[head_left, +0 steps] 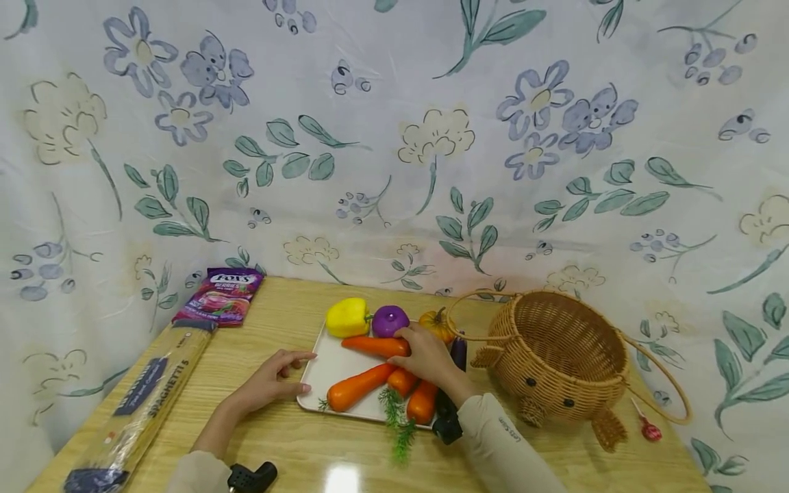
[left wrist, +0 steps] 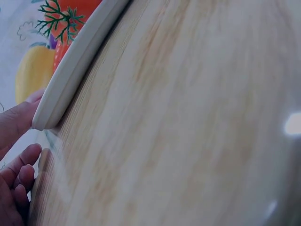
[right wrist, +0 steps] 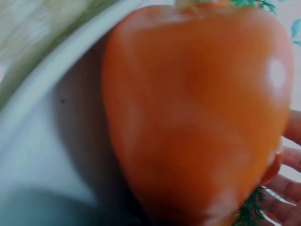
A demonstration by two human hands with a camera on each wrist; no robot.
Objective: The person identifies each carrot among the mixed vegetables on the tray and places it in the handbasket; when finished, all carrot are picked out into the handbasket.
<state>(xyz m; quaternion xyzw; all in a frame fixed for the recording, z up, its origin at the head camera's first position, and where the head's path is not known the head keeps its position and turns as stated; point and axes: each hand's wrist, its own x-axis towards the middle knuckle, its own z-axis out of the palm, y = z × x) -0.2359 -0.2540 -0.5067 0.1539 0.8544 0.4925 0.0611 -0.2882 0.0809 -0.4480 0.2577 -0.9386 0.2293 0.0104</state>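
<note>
On a white tray lie several orange carrots, one at the front left. My right hand reaches over the tray and pinches the thick end of the rear carrot between thumb and fingers. In the right wrist view, a large blurred orange carrot hides much of the grip; fingers show at the right edge. My left hand is at the tray's left edge, its thumb and forefinger touching the rim, the other fingers loosely bent.
The tray also bears a yellow pepper, a purple vegetable, a small pumpkin and an eggplant. A wicker basket stands right, near a lollipop. Spaghetti and a candy bag lie left.
</note>
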